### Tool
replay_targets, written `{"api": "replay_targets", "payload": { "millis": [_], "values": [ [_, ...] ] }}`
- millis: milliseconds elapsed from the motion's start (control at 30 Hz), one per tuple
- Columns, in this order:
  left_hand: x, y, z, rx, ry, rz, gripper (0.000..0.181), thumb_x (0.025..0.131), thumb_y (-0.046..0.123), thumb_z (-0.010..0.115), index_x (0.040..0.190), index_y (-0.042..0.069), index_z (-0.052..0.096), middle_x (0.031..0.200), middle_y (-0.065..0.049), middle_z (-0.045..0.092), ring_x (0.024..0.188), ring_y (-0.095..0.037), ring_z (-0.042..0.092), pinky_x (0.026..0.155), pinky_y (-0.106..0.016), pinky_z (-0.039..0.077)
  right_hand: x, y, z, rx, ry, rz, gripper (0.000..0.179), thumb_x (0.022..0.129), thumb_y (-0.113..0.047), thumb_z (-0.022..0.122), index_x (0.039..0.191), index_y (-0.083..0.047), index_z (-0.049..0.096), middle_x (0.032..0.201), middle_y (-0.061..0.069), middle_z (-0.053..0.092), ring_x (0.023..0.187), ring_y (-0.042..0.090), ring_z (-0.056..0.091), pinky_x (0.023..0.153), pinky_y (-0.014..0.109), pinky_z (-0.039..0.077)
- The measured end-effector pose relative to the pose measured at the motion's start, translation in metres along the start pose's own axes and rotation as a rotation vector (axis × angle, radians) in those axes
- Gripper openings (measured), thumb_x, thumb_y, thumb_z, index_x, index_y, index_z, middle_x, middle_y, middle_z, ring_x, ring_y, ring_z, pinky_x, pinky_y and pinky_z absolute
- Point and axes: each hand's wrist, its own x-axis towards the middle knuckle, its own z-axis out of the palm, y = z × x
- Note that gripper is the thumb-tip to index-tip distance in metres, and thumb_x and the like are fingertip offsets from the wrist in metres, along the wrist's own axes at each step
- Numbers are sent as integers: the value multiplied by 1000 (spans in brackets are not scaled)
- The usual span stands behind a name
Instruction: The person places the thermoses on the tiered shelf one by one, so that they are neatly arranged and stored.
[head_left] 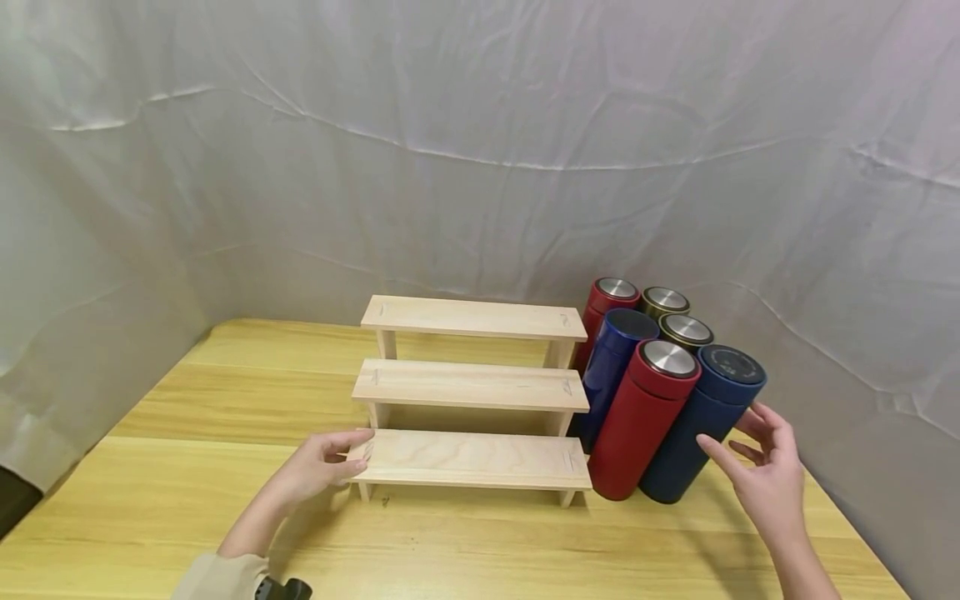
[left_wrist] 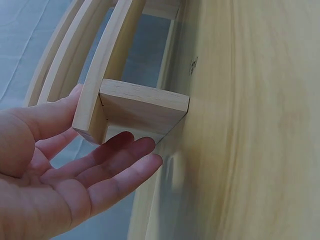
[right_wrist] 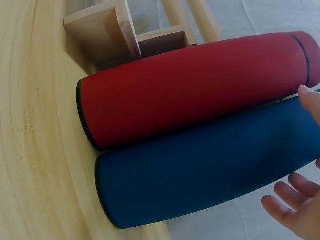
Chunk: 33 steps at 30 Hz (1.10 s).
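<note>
In the head view, a three-step wooden display stand (head_left: pixel 472 458) stands on the table. My left hand (head_left: pixel 318 467) holds the left end of its lowest board between thumb and forefinger; in the left wrist view the other fingers (left_wrist: pixel 125 182) hang loose below that board. My right hand (head_left: pixel 772 475) is beside a dark blue thermos bottle (head_left: pixel 693 433), with thumb and fingers spread around it. The right wrist view shows a gap between several fingertips (right_wrist: pixel 285 200) and the bottle. A red thermos bottle (head_left: pixel 641 425) stands against its left side.
Behind these stand a glossy blue bottle (head_left: pixel 611 375), another red bottle (head_left: pixel 596 312) and two gold-rimmed bottles with silver lids, one nearer (head_left: pixel 686 329) and one farther (head_left: pixel 665 300). They crowd the stand's right end. Grey cloth (head_left: pixel 480 167) hangs behind the wooden table (head_left: pixel 187 467).
</note>
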Motion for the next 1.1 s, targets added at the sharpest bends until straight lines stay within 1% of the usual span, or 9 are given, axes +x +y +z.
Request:
{"api": "replay_targets", "payload": {
  "millis": [100, 200, 367, 533, 600, 700, 800, 1000, 1100],
  "values": [
    [1, 0, 0, -16, -13, -5, 53, 83, 11, 62, 127, -9, 41, 132, -31, 33, 90, -24, 54, 70, -33, 53, 1, -3, 5, 16, -20, 29, 86, 63, -1, 79, 134, -24, 36, 114, 7, 52, 99, 16, 51, 73, 13, 48],
    [2, -1, 0, -27, -17, -9, 54, 83, 12, 63, 128, -8, 40, 131, -31, 34, 90, -25, 55, 70, -36, 53, 1, -5, 10, 9, -36, 62, 86, 64, -4, 79, 134, -25, 35, 111, 6, 52, 97, 14, 52, 72, 13, 48],
    [2, -2, 0, -33, -22, -7, 55, 83, 12, 62, 129, -8, 39, 130, -32, 34, 92, -27, 54, 72, -37, 53, 1, -2, 15, -60, -64, 107, 84, 67, -11, 79, 135, -28, 33, 108, 4, 55, 92, 9, 54, 71, 10, 47],
    [2, -1, 0, -59, -37, -4, 55, 84, 10, 61, 129, -10, 37, 128, -34, 33, 94, -29, 54, 73, -38, 53, 3, 0, 18, -77, -99, 125, 79, 69, -14, 78, 134, -28, 35, 108, 4, 57, 90, 8, 57, 68, 12, 49],
    [2, -1, 0, -81, -46, -8, 56, 84, 9, 61, 129, -11, 36, 129, -36, 31, 94, -29, 54, 74, -39, 53, 4, 2, 18, -97, -103, 134, 78, 69, -17, 78, 133, -29, 36, 109, 4, 57, 89, 8, 57, 68, 12, 49],
    [3, -2, 0, -116, -58, -16, 56, 85, 8, 60, 130, -11, 34, 132, -37, 25, 95, -30, 54, 74, -40, 53, 5, 5, 17, -142, -88, 133, 76, 69, -20, 78, 132, -30, 37, 108, 2, 57, 89, 7, 56, 66, 10, 48],
    [4, -3, 0, -145, -63, -26, 57, 85, 8, 60, 131, -11, 32, 134, -37, 22, 95, -31, 54, 75, -41, 53, 6, 7, 17, -163, -60, 113, 75, 67, -21, 79, 130, -31, 40, 106, 0, 57, 88, 8, 55, 64, 10, 48],
    [4, -4, -1, -164, -82, -21, 58, 85, 9, 60, 131, -12, 31, 136, -36, 18, 101, -37, 50, 77, -42, 51, 2, 7, 14, -144, -17, 62, 75, 63, -17, 82, 126, -30, 46, 106, -1, 57, 87, 9, 56, 62, 11, 49],
    [4, -4, -1, -156, -86, -21, 58, 85, 9, 60, 131, -12, 31, 136, -36, 18, 103, -38, 49, 77, -42, 51, -1, 5, 10, -139, -5, 56, 74, 62, -16, 83, 125, -28, 48, 105, -1, 57, 86, 9, 56, 62, 11, 49]
  ]
}}
